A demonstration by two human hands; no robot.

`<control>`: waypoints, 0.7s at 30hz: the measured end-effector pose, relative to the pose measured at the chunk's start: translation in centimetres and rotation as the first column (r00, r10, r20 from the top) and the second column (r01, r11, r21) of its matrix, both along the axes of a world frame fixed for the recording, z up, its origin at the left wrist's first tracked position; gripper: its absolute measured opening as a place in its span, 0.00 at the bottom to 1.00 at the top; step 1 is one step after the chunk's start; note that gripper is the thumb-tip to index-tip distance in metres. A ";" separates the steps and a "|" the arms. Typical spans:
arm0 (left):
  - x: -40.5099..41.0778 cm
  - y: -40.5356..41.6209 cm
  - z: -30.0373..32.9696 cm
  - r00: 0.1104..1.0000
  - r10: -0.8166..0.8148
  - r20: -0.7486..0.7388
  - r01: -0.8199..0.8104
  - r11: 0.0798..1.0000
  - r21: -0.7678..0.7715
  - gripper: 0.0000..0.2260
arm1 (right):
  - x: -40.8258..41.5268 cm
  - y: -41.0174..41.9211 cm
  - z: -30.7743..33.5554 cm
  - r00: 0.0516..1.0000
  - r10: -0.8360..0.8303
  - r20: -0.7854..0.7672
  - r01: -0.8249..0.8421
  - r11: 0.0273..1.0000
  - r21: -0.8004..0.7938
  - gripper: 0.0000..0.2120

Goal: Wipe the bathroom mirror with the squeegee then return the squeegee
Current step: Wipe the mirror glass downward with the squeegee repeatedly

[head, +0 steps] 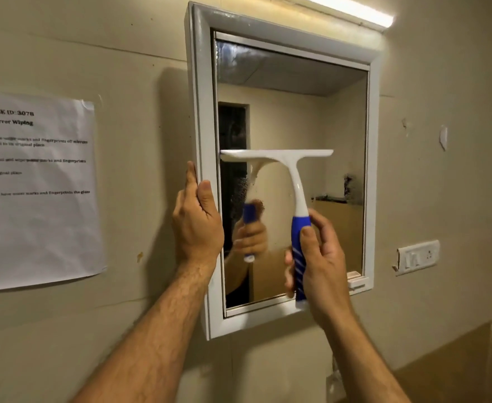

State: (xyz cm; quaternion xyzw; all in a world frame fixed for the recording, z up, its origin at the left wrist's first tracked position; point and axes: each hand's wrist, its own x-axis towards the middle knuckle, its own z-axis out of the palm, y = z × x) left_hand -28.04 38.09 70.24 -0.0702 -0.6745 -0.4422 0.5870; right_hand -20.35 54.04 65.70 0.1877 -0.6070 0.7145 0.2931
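- ok so from my feed: the right hand (320, 254) has its fingers and thumb wrapped round the blue grip of the squeegee (285, 181), holding it upright with the white blade bar on top
- the blade bar lies level across the mirror (305, 112), about halfway up the glass, its left tip right at the inner edge of the frame (201, 112) (I can't tell for sure if the rubber edge is actually pressed on the glass)
- left hand (198, 222) is on the frame's left side, thumb on the front face and fingers round the outer edge, so it's gripping the frame
- the two hands are apart, one at each side of the lower glass
- glass looks smeary near the top left corner and speckled just under the blade
- also in view: a printed sheet (35, 187) taped to the wall at left, a strip light (352, 10) above, and a switch plate (417, 257) to the right
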 end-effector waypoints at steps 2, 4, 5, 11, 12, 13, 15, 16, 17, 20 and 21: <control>0.0 0.0 0.0 1.000 0.000 -0.009 0.000 1.000 -0.001 0.21 | -0.7 0.0 1.2 0.997 -0.076 -0.013 0.077 0.997 0.028 0.17; 0.0 0.0 -0.1 1.000 0.011 -0.013 -0.011 1.000 0.004 0.20 | -0.8 0.3 1.4 0.997 -0.073 -0.009 0.074 0.996 0.048 0.16; -0.1 0.0 -0.2 1.000 0.017 -0.015 -0.017 1.000 0.004 0.20 | -0.8 0.5 1.1 0.998 -0.055 0.004 0.055 0.997 0.052 0.17; -0.1 0.0 -0.2 0.999 0.005 -0.043 -0.005 1.000 0.000 0.19 | 1.3 1.2 -4.0 0.989 0.004 0.145 -0.008 1.000 0.029 0.19; -0.1 0.0 -0.2 0.999 0.006 -0.046 -0.006 1.000 0.001 0.19 | 1.6 1.2 -4.4 0.988 0.014 0.153 -0.015 1.000 0.005 0.17; -0.1 0.0 -0.2 0.999 0.008 -0.048 -0.008 1.000 0.002 0.19 | 1.8 1.1 -4.5 0.989 0.016 0.150 -0.015 1.000 -0.008 0.17; -0.2 0.0 -0.2 0.999 0.011 -0.050 -0.011 1.000 0.001 0.19 | 1.9 1.1 -3.4 0.991 0.016 0.131 -0.010 0.999 -0.042 0.15; -0.2 0.0 -0.2 0.999 0.009 -0.049 -0.009 1.000 0.000 0.19 | 1.7 1.1 -2.6 0.993 0.019 0.117 -0.012 0.998 -0.062 0.14; -0.2 0.0 -0.3 0.999 0.008 -0.044 -0.008 1.000 0.001 0.19 | 1.4 1.2 -1.8 0.994 0.023 0.107 -0.015 0.997 -0.076 0.12; -0.2 0.1 -0.4 0.999 0.014 -0.036 -0.013 1.000 0.002 0.20 | 0.7 0.9 0.0 0.994 0.024 0.103 -0.019 0.999 -0.047 0.11; -0.2 0.1 -0.4 0.999 0.014 -0.036 -0.014 1.000 0.000 0.20 | 0.5 0.8 0.2 0.994 0.033 0.103 -0.029 0.999 -0.042 0.12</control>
